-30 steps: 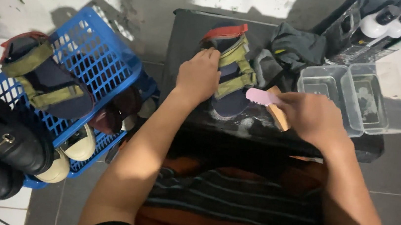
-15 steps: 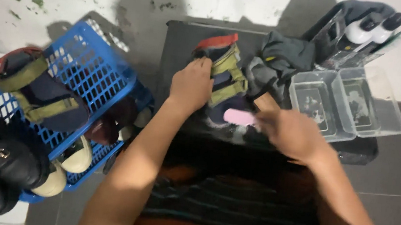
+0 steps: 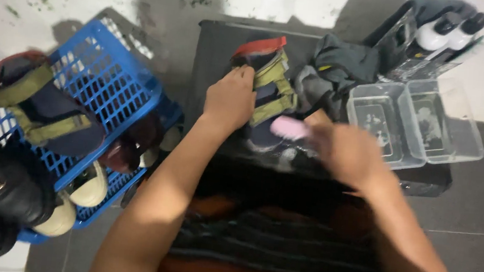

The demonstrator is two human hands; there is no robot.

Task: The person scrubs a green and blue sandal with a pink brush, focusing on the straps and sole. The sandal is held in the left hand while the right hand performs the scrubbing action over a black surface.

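— What is held down by the left hand (image 3: 231, 96)?

— A dark strapped sandal with olive-green bands and a red heel tab (image 3: 265, 87) is pinned flat on the black box-like stand (image 3: 215, 49), the fingers closed over its side.

— And the right hand (image 3: 345, 153)?

— It is blurred; a pink-headed brush with a wooden handle (image 3: 292, 127) is gripped in it and laid against the sandal's toe end — just beside two clear plastic trays (image 3: 414, 121). A matching sandal (image 3: 41, 106) is seen on the blue plastic basket (image 3: 115, 89) to the left.
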